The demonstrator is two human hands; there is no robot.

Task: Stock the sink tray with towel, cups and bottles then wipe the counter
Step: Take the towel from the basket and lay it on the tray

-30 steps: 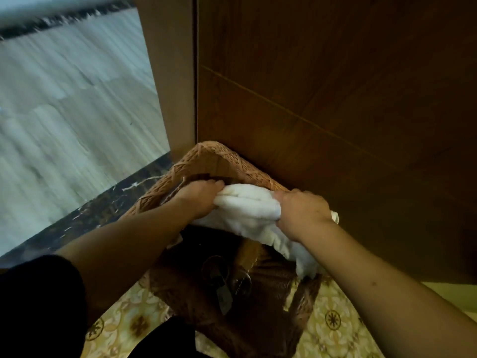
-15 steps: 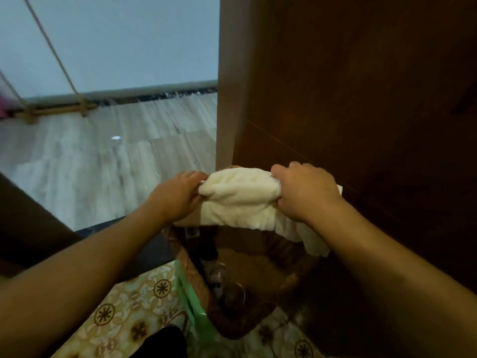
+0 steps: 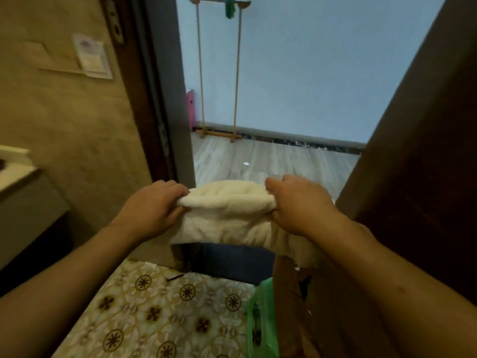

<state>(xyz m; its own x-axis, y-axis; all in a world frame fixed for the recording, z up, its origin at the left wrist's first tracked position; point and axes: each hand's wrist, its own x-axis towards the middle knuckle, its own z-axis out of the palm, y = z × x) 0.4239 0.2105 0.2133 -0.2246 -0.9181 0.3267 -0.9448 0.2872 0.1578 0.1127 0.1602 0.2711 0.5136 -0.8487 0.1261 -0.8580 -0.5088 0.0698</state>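
Note:
A cream folded towel (image 3: pixel 227 215) hangs in the air at chest height in front of a doorway. My left hand (image 3: pixel 152 205) grips its left end and my right hand (image 3: pixel 299 202) grips its right end, with a loose tail drooping below my right wrist. A white counter edge (image 3: pixel 15 166) shows at the far left. The wicker basket (image 3: pixel 291 301) is at the lower right, mostly hidden by my right arm. No cups or bottles are visible.
A dark wooden door (image 3: pixel 418 156) stands open on the right. The door frame (image 3: pixel 160 99) is left of centre, with a tan tiled wall and a switch plate (image 3: pixel 93 58). A green plastic bag (image 3: pixel 260 319) hangs by the basket. Patterned floor tiles (image 3: pixel 154 311) lie below.
Both hands lifted the towel up out of the basket, and my view rose and turned left, bringing the doorway, tiled wall and counter edge into sight.

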